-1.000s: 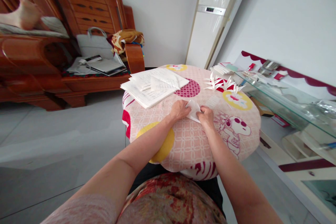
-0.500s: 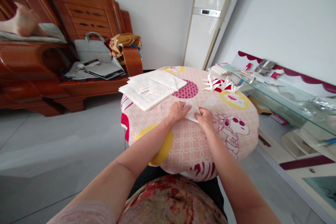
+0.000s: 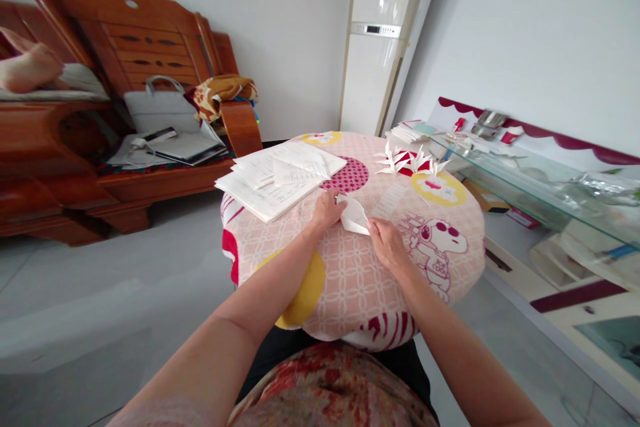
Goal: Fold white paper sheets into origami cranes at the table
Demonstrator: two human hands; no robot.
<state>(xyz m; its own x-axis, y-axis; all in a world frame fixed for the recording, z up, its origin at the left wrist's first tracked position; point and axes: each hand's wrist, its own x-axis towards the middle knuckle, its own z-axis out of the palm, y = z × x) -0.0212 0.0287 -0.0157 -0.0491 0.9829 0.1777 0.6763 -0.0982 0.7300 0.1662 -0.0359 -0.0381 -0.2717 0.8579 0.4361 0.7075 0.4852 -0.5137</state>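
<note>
A small folded piece of white paper [image 3: 354, 215] is held between my two hands, just above the round table. My left hand [image 3: 329, 208] grips its left end with fingers closed. At its lower right corner, my right hand [image 3: 384, 235] pinches the edge between thumb and fingers. The paper's near side looks opened into a pocket-like fold. Beyond my hands, several folded white paper cranes [image 3: 407, 159] stand together at the far right of the table. To the left lies a stack of written paper sheets [image 3: 283, 177].
A patterned pink cloth [image 3: 350, 280] covers the table. Right of it stands a glass-topped cabinet [image 3: 525, 193] bearing clutter and a paper pile [image 3: 407, 132]. A wooden sofa [image 3: 135, 53] at left holds a bag and a laptop; a person's bare foot [image 3: 33, 70] rests there.
My right hand has shifted its grip to the paper's lower right corner, and the paper has spread open somewhat. The whole view has swung slightly right.
</note>
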